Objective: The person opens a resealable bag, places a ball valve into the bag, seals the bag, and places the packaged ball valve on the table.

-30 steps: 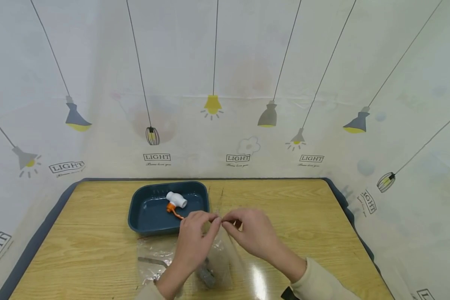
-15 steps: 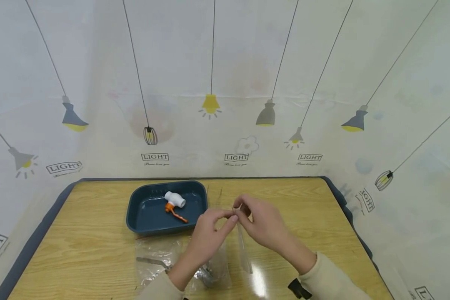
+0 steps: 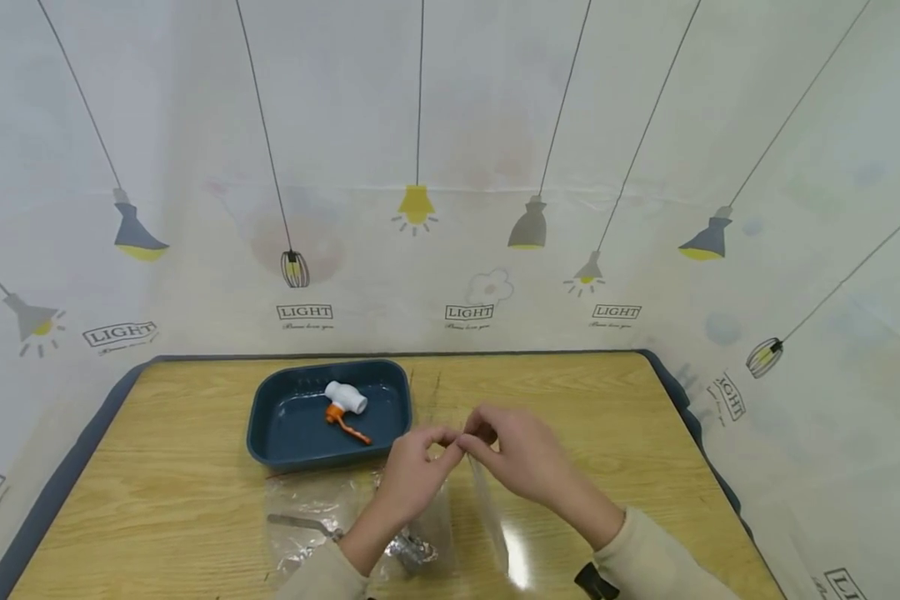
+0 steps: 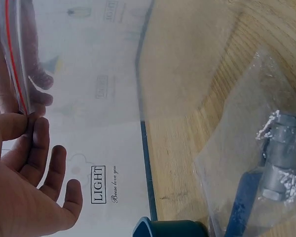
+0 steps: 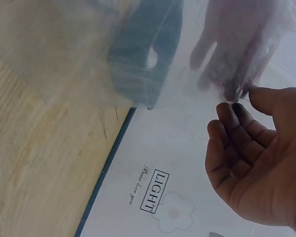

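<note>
A clear zip-lock bag (image 4: 187,59) with a red line along its closure hangs between my hands, seen nearly edge-on in the head view. My left hand (image 3: 412,477) pinches one end of the closure between thumb and forefinger; its other fingers are loosely bent. At the other end of that top edge, my right hand (image 3: 525,460) grips with thumb and fingertips. The bag looks flat, and the right hand shows through it in the left wrist view. Below, a metal valve (image 4: 284,155) with a blue lever (image 4: 244,202) lies inside clear plastic packaging (image 4: 227,148) on the table.
Behind the left hand stands a dark blue tray (image 3: 270,454) holding a white plastic valve (image 3: 347,397) with an orange handle (image 3: 354,431). A grey lever (image 3: 300,522) in plastic lies in front of it. A lamp-printed sheet (image 3: 450,250) rises behind the wooden table (image 3: 622,433).
Both hands, pinching the bag's top edge, have shifted to the right and the bag has swung to nearly edge-on. Within the last half second they have dropped slightly.
</note>
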Demonstrator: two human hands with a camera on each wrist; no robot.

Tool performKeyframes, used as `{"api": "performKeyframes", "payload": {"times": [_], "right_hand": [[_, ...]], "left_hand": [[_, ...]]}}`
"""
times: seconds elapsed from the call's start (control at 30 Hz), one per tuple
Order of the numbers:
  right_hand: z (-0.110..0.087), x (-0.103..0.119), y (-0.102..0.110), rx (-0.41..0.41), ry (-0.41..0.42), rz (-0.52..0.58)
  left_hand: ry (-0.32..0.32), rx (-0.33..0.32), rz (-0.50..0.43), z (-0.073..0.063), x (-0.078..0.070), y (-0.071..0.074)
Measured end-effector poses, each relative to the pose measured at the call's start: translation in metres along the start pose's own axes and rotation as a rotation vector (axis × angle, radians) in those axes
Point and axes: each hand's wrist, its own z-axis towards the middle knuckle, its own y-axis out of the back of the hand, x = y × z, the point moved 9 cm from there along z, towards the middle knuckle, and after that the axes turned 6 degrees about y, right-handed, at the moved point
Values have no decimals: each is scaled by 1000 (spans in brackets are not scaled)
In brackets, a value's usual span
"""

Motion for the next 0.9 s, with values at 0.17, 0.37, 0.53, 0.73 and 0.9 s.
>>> {"api": "performKeyframes", "payload": {"times": [0.17, 0.37, 0.53, 0.73, 0.9], "right_hand": [[0, -3, -5, 3, 1, 59], [0, -4, -11, 20, 8, 7], [-3, 9, -14, -42, 129, -290], [-10, 24, -24, -149, 279, -565], [-15, 30, -31, -191, 335, -686]], "left_hand": [[-40, -41, 51, -2, -1, 1], [-128, -135, 188, -4, -6, 3], [-147, -189, 371, -7, -7, 2], [-97, -170, 449, -9, -1, 0], [-74, -147, 472, -9, 3, -3]]}}
